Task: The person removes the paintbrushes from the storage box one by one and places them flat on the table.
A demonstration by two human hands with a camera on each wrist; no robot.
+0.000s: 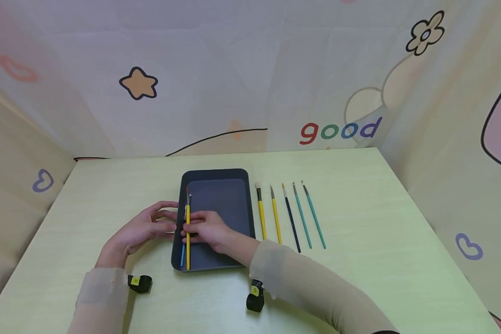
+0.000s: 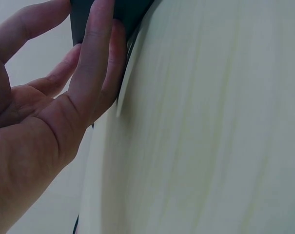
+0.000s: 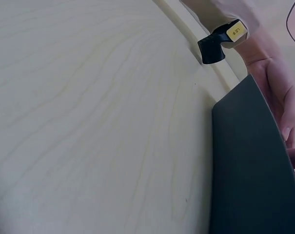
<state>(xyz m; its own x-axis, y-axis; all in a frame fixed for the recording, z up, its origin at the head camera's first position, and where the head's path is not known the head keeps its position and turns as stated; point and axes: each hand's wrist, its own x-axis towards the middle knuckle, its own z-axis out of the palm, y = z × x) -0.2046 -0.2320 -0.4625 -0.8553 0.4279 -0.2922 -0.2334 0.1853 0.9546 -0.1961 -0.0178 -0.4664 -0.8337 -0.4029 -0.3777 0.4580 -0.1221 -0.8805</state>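
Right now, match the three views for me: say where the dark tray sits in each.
Head: the dark tray lies slightly left of center, in the lower half.
Left wrist: it shows at the top edge, left of center, partly behind the left hand.
Right wrist: it stands at lower right, cut off by the frame.
Shared landmark: the left hand, seen in all three.

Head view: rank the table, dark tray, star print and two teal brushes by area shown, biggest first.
1. Table
2. Dark tray
3. Star print
4. Left teal brush and right teal brush: too alike to rank against each other.
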